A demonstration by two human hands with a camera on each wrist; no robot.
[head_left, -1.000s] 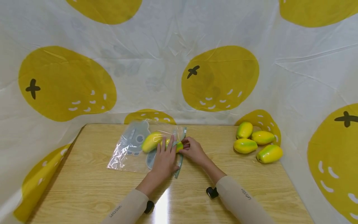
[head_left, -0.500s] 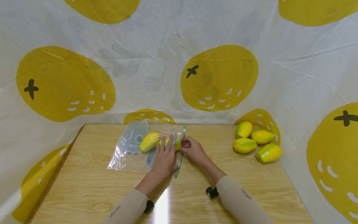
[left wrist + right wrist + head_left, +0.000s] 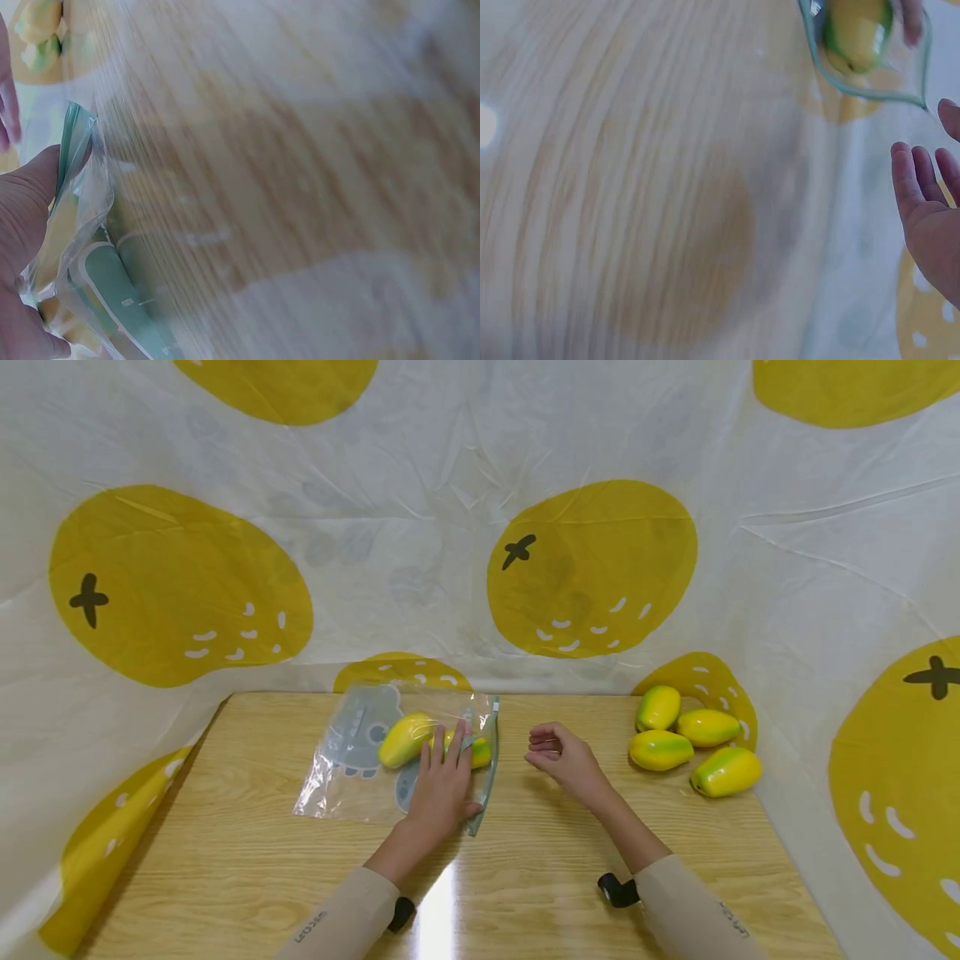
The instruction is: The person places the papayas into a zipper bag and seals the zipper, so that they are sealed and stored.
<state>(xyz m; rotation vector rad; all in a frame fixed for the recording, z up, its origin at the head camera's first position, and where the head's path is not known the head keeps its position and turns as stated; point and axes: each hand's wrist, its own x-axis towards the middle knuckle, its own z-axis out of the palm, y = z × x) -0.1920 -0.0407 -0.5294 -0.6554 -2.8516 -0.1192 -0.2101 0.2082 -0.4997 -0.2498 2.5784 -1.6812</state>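
A clear zip bag [image 3: 330, 793] with a green zip edge and a grey cartoon print lies flat on the wooden table. Inside it are two yellow-green mangoes, one mango [image 3: 405, 742] deeper in and another mango [image 3: 481, 752] near the mouth, partly covered by my left hand [image 3: 438, 785]. That hand rests across bag and fruit with its fingers straight, its thumb at the green edge [image 3: 69, 139]. My right hand [image 3: 566, 764] is apart from the bag, to its right, with fingers loosely bent and nothing in them; its fingers [image 3: 907, 176] show in the right wrist view.
Several more mangoes [image 3: 660, 750] lie grouped at the table's back right. A white cloth [image 3: 405, 568] printed with large yellow fruit hangs behind and beside the wooden table [image 3: 247, 877].
My right hand has let go near the bag's mouth and moved right, away from the mango there. The left hand stays on the bag, which has barely shifted.
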